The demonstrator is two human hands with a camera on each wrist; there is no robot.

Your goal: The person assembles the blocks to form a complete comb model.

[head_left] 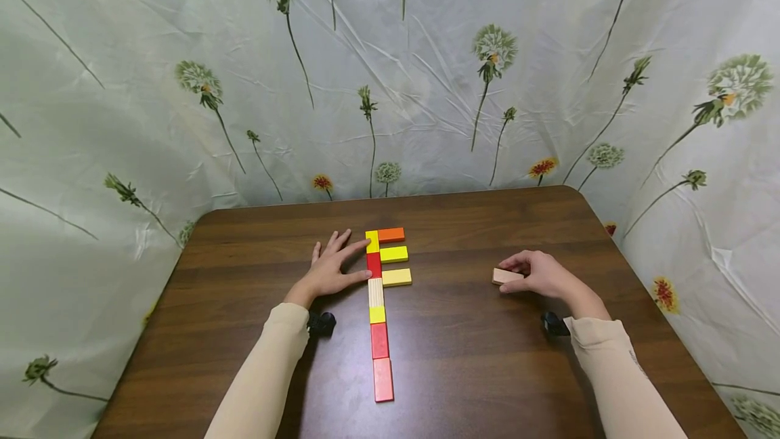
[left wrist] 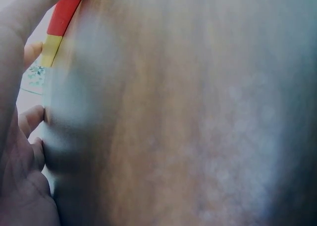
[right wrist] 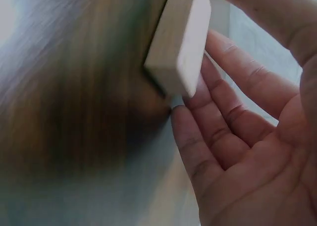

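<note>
My left hand (head_left: 329,271) has its fingers spread at the left side of a column of blocks. Its index fingertip touches the yellow block (head_left: 373,246) at the far end, and the thumb tip reaches the red block (head_left: 374,265) below it. In the left wrist view, that red block (left wrist: 66,10) meets the yellow one (left wrist: 51,50). Off to the right, my right hand (head_left: 539,274) grips a plain wooden block (head_left: 507,277) between thumb and fingers. Seen from the right wrist, this pale block (right wrist: 181,42) is low over the tabletop.
Nearer me the column continues with a striped wooden block (head_left: 376,293), a small yellow block (head_left: 377,315), a red one (head_left: 379,341) and a pinkish-red one (head_left: 383,379). Right of its far end lie an orange block (head_left: 391,235), a yellow block (head_left: 394,254) and a pale yellow block (head_left: 397,278).
</note>
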